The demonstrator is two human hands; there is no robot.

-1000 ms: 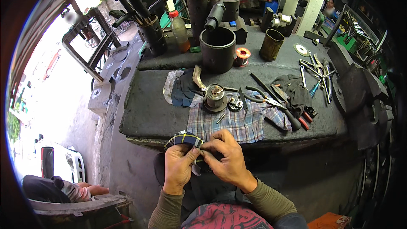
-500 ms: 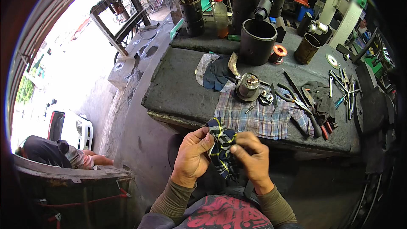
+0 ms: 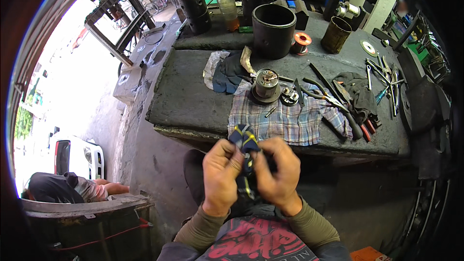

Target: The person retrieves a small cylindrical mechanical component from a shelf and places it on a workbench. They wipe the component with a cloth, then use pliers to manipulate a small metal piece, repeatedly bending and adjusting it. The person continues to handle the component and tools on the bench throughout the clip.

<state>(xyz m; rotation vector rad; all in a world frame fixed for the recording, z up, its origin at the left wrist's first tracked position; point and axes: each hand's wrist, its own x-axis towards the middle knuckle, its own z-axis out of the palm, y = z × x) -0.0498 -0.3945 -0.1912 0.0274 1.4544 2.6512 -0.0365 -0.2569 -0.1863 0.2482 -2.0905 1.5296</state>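
Between my two hands is a dark blue plaid cloth (image 3: 245,137) with yellow and white stripes, bunched up in front of the bench edge. My left hand (image 3: 220,174) pinches its left side between thumb and fingers. My right hand (image 3: 278,171) grips the right side, slightly blurred. Whether anything is wrapped inside the cloth cannot be seen. Just beyond, a lighter plaid cloth (image 3: 290,123) lies spread on the bench, bearing a round metal motor part (image 3: 267,84), a smaller part with bright metal studs (image 3: 289,96) and a short metal pin (image 3: 270,112).
Pliers (image 3: 328,97) and a dark rag (image 3: 355,94) lie to the right, near wrenches (image 3: 369,76). Behind stand a black cylinder (image 3: 273,31), a solder spool (image 3: 302,42), a rusty can (image 3: 336,36) and a red-capped bottle (image 3: 227,7). At left, a person (image 3: 72,186) bends over.
Both hands have drawn closer together and bunched the cloth more tightly between them. The view has shifted, so the bench things sit farther left and higher.
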